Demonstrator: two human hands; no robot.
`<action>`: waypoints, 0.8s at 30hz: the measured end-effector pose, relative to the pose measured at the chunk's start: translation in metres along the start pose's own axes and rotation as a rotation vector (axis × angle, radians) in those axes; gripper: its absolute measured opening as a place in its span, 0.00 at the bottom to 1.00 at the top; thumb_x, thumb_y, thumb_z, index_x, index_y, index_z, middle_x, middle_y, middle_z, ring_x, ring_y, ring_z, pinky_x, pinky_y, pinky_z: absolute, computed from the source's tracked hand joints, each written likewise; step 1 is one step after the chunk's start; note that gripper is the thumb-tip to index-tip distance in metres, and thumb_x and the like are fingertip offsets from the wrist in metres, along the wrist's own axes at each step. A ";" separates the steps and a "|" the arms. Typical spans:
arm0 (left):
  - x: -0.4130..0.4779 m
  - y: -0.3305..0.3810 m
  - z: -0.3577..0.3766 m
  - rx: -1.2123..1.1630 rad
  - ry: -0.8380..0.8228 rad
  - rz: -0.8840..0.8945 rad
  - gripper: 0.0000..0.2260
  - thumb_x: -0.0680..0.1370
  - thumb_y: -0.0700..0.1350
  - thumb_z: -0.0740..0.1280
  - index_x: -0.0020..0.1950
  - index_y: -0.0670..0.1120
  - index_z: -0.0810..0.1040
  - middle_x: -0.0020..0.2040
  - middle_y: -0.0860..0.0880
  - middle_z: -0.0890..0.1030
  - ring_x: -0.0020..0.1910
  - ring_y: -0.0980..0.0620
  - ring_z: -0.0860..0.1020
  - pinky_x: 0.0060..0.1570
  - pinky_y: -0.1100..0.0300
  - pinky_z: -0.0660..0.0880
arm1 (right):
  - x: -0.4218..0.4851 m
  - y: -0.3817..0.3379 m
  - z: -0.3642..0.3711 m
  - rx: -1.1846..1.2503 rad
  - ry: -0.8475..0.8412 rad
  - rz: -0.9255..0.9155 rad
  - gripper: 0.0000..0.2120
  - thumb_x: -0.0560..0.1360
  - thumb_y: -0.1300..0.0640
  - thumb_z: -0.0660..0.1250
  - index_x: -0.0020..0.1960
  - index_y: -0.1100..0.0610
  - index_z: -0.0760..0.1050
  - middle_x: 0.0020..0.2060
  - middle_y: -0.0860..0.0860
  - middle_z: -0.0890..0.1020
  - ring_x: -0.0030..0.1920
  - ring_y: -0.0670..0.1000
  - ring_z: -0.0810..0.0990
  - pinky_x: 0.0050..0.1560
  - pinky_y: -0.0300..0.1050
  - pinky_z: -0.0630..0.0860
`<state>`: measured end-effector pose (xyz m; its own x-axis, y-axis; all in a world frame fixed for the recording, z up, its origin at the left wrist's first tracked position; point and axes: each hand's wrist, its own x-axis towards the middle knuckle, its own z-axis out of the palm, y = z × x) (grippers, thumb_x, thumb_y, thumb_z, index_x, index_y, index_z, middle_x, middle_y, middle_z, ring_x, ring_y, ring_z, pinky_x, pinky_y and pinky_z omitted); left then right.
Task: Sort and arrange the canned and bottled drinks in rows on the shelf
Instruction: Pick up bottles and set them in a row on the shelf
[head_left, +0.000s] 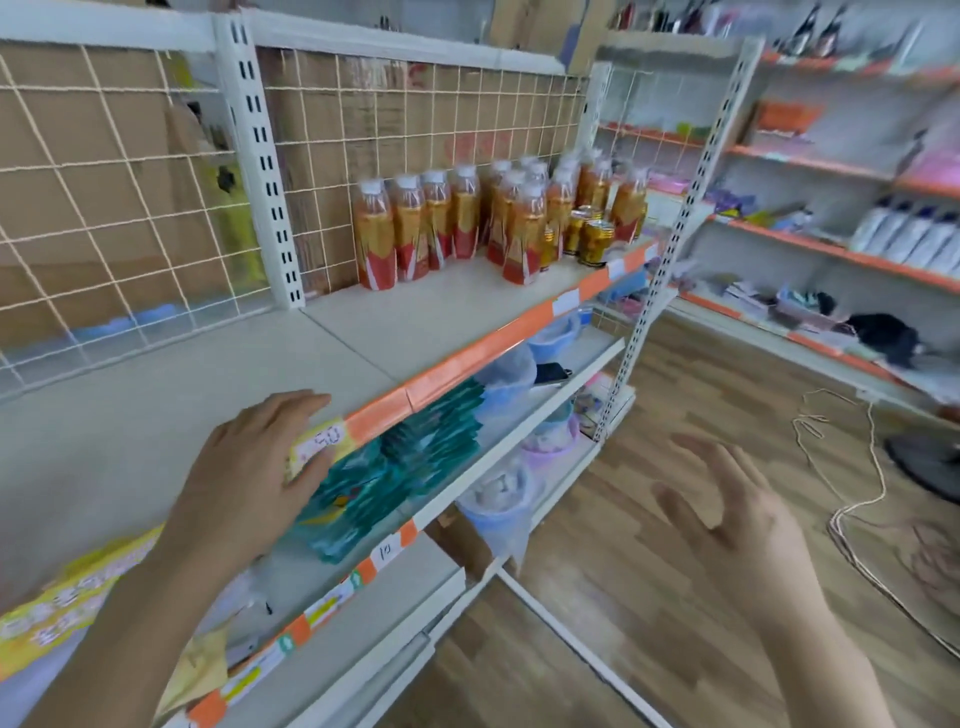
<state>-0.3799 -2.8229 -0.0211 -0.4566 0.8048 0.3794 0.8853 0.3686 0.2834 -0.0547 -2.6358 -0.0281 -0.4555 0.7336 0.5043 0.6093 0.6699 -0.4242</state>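
White-painted metal makes up the shelf (363, 332), which is edged in front with an orange price strip (467, 358) and backed by a white wire grid (130, 182) set against brown cardboard. The clear plastic bottles (415, 228), filled with orange drink, capped in white and wrapped in red and gold labels, are stood upright at the far right of the shelf. Four are lined up in a row along the back, and the others are crowded together just to their right. A few gold cans (595, 241) are placed at the right of that crowd, close to the front edge.

The left hand (249, 467) is laid on the near front edge of the shelf, over a yellow paper price tag (317, 441). Its grip is apart, with the fingers stretched flat and nothing enclosed. The right hand (737, 525) is held in the air above the brown wooden floor (727, 389), well apart from the drinks. It is blurred, yet its grip is seen to be apart, with the fingers spread and nothing held.

Teal packets (415, 457) are stacked on the shelf below.
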 end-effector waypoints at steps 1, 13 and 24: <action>0.018 0.001 0.005 -0.003 0.008 0.013 0.25 0.73 0.58 0.54 0.63 0.46 0.74 0.60 0.46 0.77 0.54 0.41 0.78 0.51 0.46 0.73 | 0.013 0.003 0.003 -0.015 0.026 -0.005 0.18 0.70 0.57 0.73 0.59 0.51 0.74 0.49 0.41 0.75 0.40 0.51 0.77 0.40 0.42 0.67; 0.182 0.032 0.079 -0.169 -0.064 0.091 0.20 0.76 0.48 0.65 0.67 0.48 0.72 0.65 0.49 0.74 0.62 0.46 0.73 0.59 0.48 0.69 | 0.121 0.060 0.033 -0.051 0.053 0.107 0.20 0.71 0.53 0.72 0.61 0.50 0.73 0.51 0.46 0.78 0.46 0.56 0.80 0.40 0.47 0.74; 0.300 0.093 0.153 -0.151 -0.084 0.053 0.19 0.75 0.44 0.68 0.65 0.44 0.74 0.63 0.47 0.76 0.61 0.44 0.75 0.58 0.47 0.70 | 0.237 0.176 0.063 -0.025 0.010 0.123 0.18 0.72 0.51 0.70 0.61 0.51 0.74 0.51 0.45 0.78 0.47 0.53 0.79 0.40 0.43 0.70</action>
<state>-0.4210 -2.4759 -0.0160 -0.3948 0.8598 0.3238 0.8818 0.2555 0.3965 -0.0965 -2.3362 -0.0309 -0.3703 0.8086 0.4573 0.6761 0.5722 -0.4642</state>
